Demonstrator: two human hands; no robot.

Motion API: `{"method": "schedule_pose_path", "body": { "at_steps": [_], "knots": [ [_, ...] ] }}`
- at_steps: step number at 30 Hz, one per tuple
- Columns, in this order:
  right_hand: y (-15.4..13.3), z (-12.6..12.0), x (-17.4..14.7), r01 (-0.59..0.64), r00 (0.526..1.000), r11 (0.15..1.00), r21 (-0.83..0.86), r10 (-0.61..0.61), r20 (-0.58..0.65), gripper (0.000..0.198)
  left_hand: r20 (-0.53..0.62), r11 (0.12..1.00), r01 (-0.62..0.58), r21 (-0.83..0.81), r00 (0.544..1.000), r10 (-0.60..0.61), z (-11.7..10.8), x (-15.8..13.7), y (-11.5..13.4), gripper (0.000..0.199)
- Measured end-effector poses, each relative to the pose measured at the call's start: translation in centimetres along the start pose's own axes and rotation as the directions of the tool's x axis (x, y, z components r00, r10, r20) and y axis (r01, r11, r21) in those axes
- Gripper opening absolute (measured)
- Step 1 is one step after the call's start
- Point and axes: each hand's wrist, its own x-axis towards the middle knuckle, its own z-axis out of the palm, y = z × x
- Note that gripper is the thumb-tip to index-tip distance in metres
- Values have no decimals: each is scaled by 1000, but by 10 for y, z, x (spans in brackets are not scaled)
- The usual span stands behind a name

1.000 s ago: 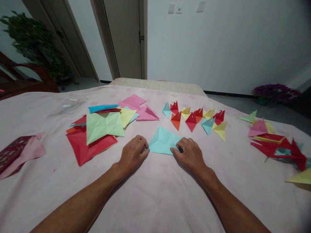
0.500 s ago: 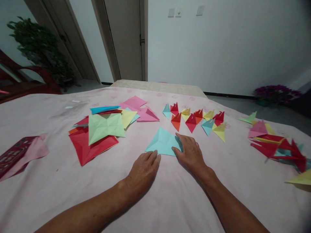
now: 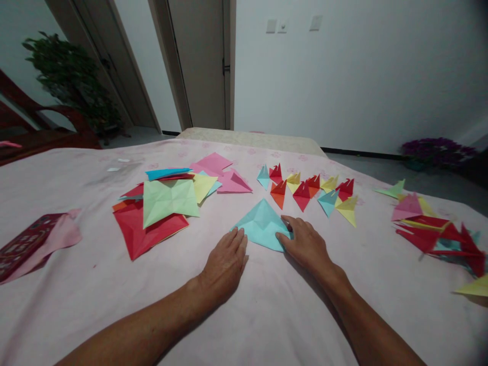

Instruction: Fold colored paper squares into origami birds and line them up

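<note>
Head view: I have the light blue paper (image 3: 263,230) folded to a creased triangle, flat on the pink bedsheet (image 3: 267,315). My left hand (image 3: 225,264) lies flat, fingers together, touching its left corner; my right hand (image 3: 305,245) presses its right edge. Finished folded pieces (image 3: 308,192) stand beyond; flat coloured sheets (image 3: 163,208) wait unfolded.

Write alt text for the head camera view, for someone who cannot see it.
Two bare hands press a light blue folded paper flat on a pink cloth: the left hand at its near-left edge, the right hand on its right corner. A stack of coloured sheets lies to the left, a row of small folded pieces behind.
</note>
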Motion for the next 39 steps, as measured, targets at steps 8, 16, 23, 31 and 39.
{"method": "schedule_pose_path", "body": {
  "at_steps": [8,16,23,31,39],
  "knots": [
    [-3,-30,6,-124,905,992,-8,116,409,35,86,995,-36,-89,995,44,-16,-1,14,51],
    [14,-6,18,-182,967,878,444,77,243,30,104,975,-37,-220,993,61,-13,11,-8,44],
    [11,26,33,-241,970,627,741,177,166,59,138,963,-12,-268,989,50,-14,21,-16,41],
    [-3,26,49,-213,974,635,742,80,211,34,90,954,10,-298,996,17,-9,27,-25,30],
    [-7,29,49,-76,990,796,600,-10,139,15,66,958,17,-285,998,2,-11,28,-23,31]
  ]
}}
